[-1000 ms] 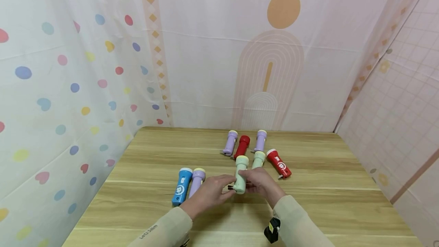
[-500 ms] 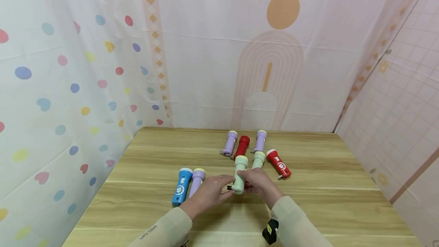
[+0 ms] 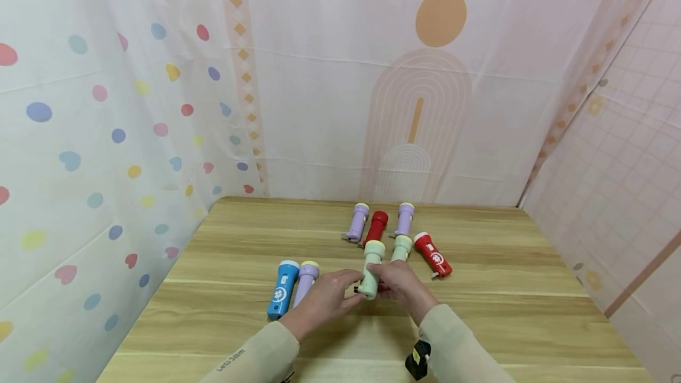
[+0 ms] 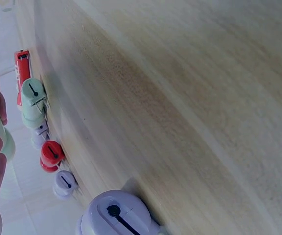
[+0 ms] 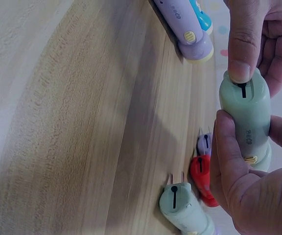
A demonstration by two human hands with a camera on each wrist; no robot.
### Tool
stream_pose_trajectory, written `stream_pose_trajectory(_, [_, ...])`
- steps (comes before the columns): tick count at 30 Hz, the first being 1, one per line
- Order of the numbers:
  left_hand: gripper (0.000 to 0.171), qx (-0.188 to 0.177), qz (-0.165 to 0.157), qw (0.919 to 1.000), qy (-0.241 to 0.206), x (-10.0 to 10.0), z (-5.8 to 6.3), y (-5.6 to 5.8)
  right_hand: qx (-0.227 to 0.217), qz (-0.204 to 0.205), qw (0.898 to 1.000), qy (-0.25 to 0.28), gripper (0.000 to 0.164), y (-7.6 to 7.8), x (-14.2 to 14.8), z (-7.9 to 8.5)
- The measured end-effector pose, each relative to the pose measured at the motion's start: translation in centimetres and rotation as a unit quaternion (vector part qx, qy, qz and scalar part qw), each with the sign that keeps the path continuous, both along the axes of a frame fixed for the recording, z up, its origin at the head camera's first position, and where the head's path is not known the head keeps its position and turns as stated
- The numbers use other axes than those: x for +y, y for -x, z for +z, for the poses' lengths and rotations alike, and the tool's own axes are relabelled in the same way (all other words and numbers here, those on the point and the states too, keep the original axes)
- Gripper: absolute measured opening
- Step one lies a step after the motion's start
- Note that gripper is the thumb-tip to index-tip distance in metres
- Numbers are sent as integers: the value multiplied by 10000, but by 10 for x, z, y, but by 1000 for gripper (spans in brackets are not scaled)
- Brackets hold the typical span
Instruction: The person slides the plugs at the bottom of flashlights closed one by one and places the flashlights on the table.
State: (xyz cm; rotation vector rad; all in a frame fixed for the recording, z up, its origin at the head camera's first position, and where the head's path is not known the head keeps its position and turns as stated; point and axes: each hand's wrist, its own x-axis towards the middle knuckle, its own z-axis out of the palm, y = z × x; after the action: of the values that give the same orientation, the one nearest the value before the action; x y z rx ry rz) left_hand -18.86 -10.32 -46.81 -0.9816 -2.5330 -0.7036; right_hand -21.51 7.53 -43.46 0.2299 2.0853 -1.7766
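In the head view my right hand point(image 3: 400, 283) holds a pale green flashlight point(image 3: 372, 257) above the table, its cream-rimmed head pointing away from me. My left hand point(image 3: 323, 297) pinches the tail end, where small dark-tipped plug prongs stick out to the left. The right wrist view shows the left thumb point(image 5: 240, 71) pressed on the end of the tail slot, with fingers curled behind it. There the right hand's fingers wrap the body near a yellow switch point(image 5: 250, 159). A second pale green flashlight point(image 3: 401, 246) lies just beyond my right hand.
On the wooden table point(image 3: 511, 312), a blue flashlight point(image 3: 283, 288) and a purple flashlight point(image 3: 307, 278) lie by my left forearm. Farther back are two purple flashlights point(image 3: 358, 221) point(image 3: 405, 219) and a red flashlight point(image 3: 376, 227). Another red flashlight point(image 3: 433, 254) lies to the right.
The held flashlight and my right hand have shifted slightly left. Less of the prongs shows beside the left fingertips. The flashlights on the table have not moved.
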Motion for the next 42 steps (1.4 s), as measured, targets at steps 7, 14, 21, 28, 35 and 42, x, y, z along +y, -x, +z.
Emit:
stream_pose_trajectory(7, [28,4,137,9999,-29,2,2,-1,91,-50,9999,92,35,-2,-3,1])
stream_pose_trajectory(14, [29,-303,373,9988,-48,4,4,-2,145,-86,9998,130,37,-2,-4,2])
stream_pose_trajectory(21, [33,-288,504,9983,74,5,6,-3,45,-73,9999,80,38,0,-4,1])
stream_pose_trajectory(28, [36,-224,467,9985,163,4,5,-3,-17,-77,9999,123,36,2,-3,-2])
stream_pose_trajectory(35, [38,-374,441,9975,403,2,7,-5,-27,-62,9998,178,35,1,-2,-4])
stream_pose_trajectory(42, [40,-187,505,9968,593,-1,7,-4,-75,79,9999,120,40,1,0,-3])
